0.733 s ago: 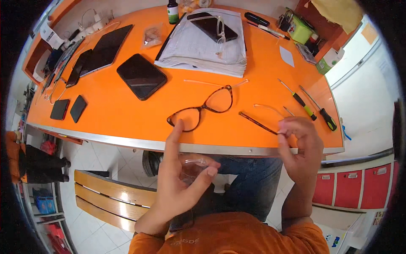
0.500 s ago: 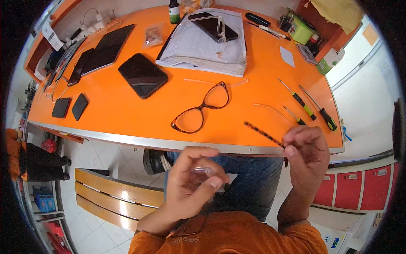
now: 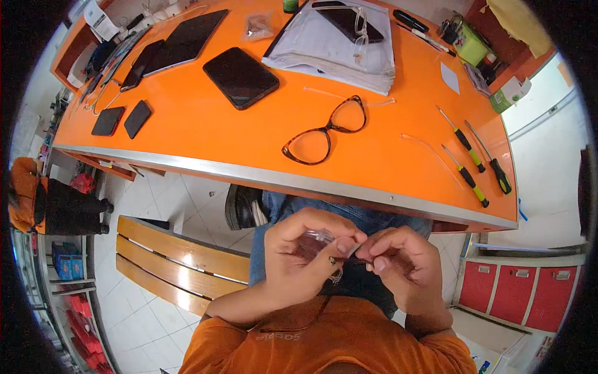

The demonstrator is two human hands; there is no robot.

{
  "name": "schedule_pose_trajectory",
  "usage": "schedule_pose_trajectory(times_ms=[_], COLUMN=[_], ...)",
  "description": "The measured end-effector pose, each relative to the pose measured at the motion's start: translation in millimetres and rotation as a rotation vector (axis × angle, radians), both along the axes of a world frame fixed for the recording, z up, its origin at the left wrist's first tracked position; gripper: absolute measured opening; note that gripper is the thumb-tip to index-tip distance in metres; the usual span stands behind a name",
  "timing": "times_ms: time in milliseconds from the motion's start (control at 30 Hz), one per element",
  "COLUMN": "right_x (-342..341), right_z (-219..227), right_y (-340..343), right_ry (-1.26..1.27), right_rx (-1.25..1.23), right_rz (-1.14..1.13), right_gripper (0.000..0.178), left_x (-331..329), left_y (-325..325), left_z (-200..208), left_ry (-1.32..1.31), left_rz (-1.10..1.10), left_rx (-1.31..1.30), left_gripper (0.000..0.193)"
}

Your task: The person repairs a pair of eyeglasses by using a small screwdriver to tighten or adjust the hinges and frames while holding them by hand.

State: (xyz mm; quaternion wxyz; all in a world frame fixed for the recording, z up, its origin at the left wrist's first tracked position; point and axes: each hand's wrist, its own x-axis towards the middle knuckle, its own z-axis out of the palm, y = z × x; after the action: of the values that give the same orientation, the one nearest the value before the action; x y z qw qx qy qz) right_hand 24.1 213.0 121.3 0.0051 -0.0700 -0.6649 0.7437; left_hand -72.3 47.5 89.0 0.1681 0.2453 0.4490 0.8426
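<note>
Above my lap, just off the table's near edge, my two hands are close together. My left hand (image 3: 299, 258) is closed around a clear plastic item (image 3: 319, 235); its exact kind is partly hidden by the fingers. My right hand (image 3: 408, 262) pinches a tortoiseshell glasses temple (image 3: 332, 260), whose mottled end shows by the left thumb; most of it is covered by fingers. On the table ahead lies a tortoiseshell cat-eye glasses front (image 3: 328, 129) without temples. Loose clear temples (image 3: 430, 148) lie nearby, one beyond the front and one to its right.
Several screwdrivers (image 3: 467, 174) lie at the table's right. A black tablet-like device (image 3: 240, 78), small black phones or cases (image 3: 137, 118) and a paper stack (image 3: 330, 59) with clear glasses (image 3: 360, 25) on it sit further back. A metal edge (image 3: 249, 176) borders the table; a wooden bench (image 3: 180, 262) stands left.
My right hand has come down and left, bringing the tortoiseshell temple from over the table edge to my left hand. The view has shifted, so the table sits higher and further right.
</note>
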Motion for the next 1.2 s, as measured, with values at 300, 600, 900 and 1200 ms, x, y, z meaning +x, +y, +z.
schedule_pose_trajectory(times_ms=[300,600,900,1200], right_x=[-2,-3,-8,-7], right_z=[-8,-9,-6,5], right_y=[0,0,-1,6], right_ry=[-0.102,-0.151,-0.029,-0.067], right_rx=[-0.072,-0.096,0.146,0.278], right_rz=[0.075,0.198,0.261,0.330], right_gripper=[0.013,0.011,0.010,0.012], left_x=[1,6,9,5], left_y=[-5,-5,-7,-12], left_z=[-5,-1,5,-17], left_ry=[-0.077,-0.094,-0.171,-0.067], left_rz=[-0.017,-0.002,-0.006,-0.091], left_rx=[0.105,-0.053,-0.149,-0.011], left_gripper=[0.017,0.016,0.018,0.028])
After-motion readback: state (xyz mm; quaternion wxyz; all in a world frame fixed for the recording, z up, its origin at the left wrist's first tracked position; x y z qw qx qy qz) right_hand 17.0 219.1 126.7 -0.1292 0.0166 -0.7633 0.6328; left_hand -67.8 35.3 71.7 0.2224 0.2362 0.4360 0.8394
